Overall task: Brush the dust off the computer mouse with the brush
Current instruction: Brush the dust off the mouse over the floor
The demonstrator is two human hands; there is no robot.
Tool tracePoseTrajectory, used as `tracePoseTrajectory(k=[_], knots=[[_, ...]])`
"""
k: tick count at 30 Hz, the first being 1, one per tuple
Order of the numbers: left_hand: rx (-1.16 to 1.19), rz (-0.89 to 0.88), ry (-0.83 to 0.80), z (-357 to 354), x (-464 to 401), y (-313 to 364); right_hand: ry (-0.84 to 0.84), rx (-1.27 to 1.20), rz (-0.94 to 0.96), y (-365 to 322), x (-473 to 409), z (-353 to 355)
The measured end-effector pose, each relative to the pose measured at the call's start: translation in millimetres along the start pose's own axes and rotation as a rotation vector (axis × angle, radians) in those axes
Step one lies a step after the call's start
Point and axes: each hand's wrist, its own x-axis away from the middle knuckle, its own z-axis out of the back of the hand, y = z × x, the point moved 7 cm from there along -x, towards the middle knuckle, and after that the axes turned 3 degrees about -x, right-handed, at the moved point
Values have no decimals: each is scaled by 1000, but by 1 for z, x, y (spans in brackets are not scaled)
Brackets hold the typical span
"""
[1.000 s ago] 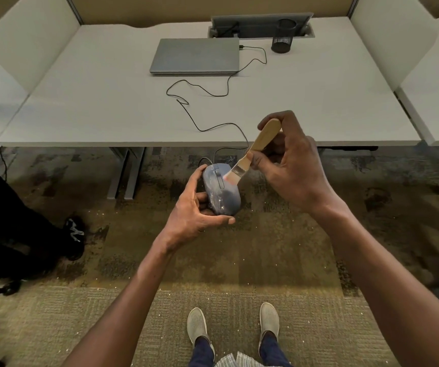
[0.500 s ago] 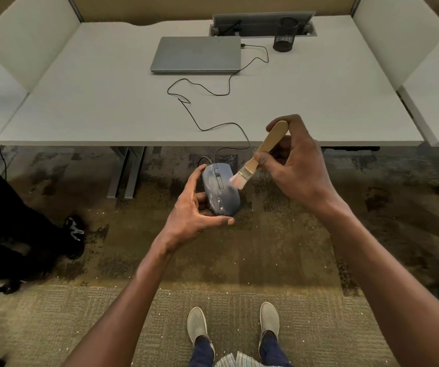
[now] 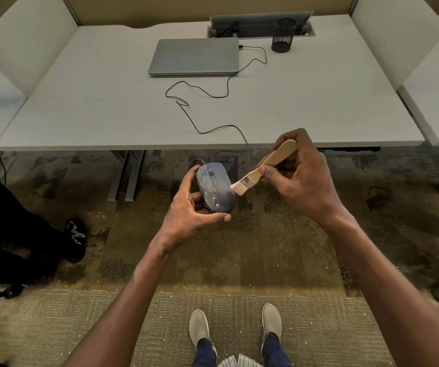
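Note:
A grey wired computer mouse (image 3: 214, 186) with pale dust on its rear half is held in the air over the carpet, in front of the desk. My left hand (image 3: 190, 214) cups it from below and the left. My right hand (image 3: 301, 178) grips the wooden handle of a small flat brush (image 3: 262, 168). The brush's pale bristles sit at the mouse's right edge, touching it or just off it. The mouse's black cable (image 3: 207, 131) runs up over the desk edge to the laptop.
A closed grey laptop (image 3: 194, 59) and a black mesh pen cup (image 3: 282, 35) stand at the back of the white desk (image 3: 93, 115), between white side dividers. Another person's dark leg and shoe (image 3: 74, 235) are at the left. My own shoes show below.
The brush has swept right, from the top of the mouse to its right edge. My right hand moved right and slightly down. My left hand still holds the mouse in much the same place.

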Motion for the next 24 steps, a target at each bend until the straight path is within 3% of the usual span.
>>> tracePoseTrajectory(k=[10,20,24], knots=[[8,0,31,-1,0,1,-126,55,-29,5,14,-16],[-4,-13,5,-1,1,4,-121,5,-7,-1,5,-13],[-3,-1,-9,0,1,1,-13,69,15,3,2,-5]])
